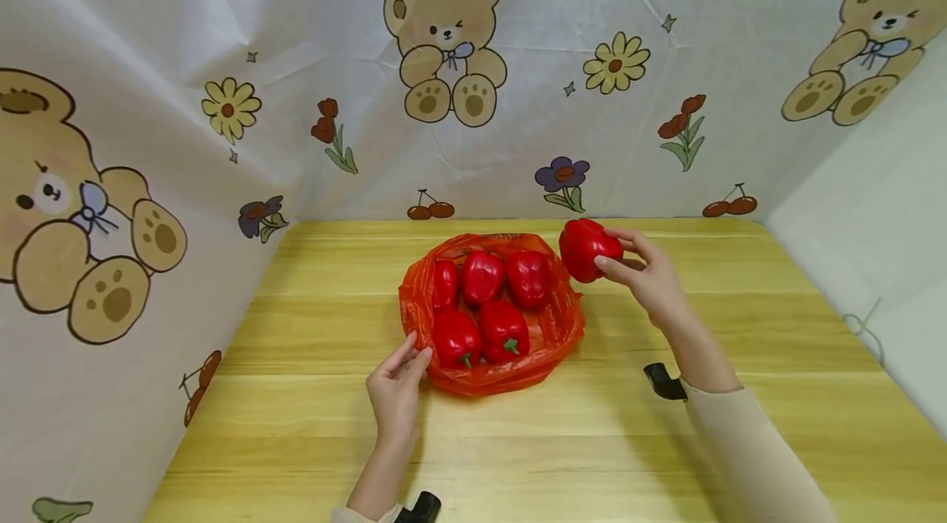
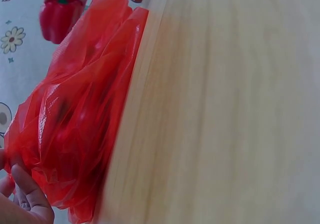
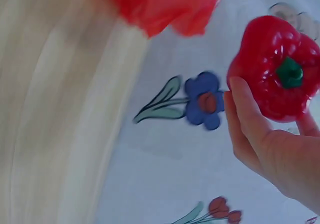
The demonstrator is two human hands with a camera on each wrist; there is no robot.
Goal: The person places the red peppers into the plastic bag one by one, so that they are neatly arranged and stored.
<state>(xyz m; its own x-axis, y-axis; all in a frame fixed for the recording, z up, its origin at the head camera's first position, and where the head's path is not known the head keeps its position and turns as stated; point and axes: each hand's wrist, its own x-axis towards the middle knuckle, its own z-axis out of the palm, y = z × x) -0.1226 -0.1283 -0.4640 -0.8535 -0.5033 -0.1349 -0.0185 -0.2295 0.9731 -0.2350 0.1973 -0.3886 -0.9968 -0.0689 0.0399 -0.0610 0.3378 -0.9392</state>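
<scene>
A red plastic bag (image 1: 543, 371) stands on the table with its mouth rolled wide, holding several red bell peppers (image 1: 484, 278). At its near left rim my left hand (image 1: 399, 395) pinches the bag's edge between thumb and fingers. My right hand (image 1: 651, 276) grips another red bell pepper (image 1: 587, 250) in the air, just right of the bag's far right rim. That pepper's green stem (image 3: 290, 73) faces the right wrist camera. In the left wrist view the bag's crumpled side (image 2: 75, 124) hides the peppers inside.
The light wooden table (image 1: 311, 408) extends on all sides of the bag. Behind and to the left hangs a white cloth (image 1: 518, 5) printed with bears and flowers. A thin pale cord (image 1: 866, 330) shows at the right wall.
</scene>
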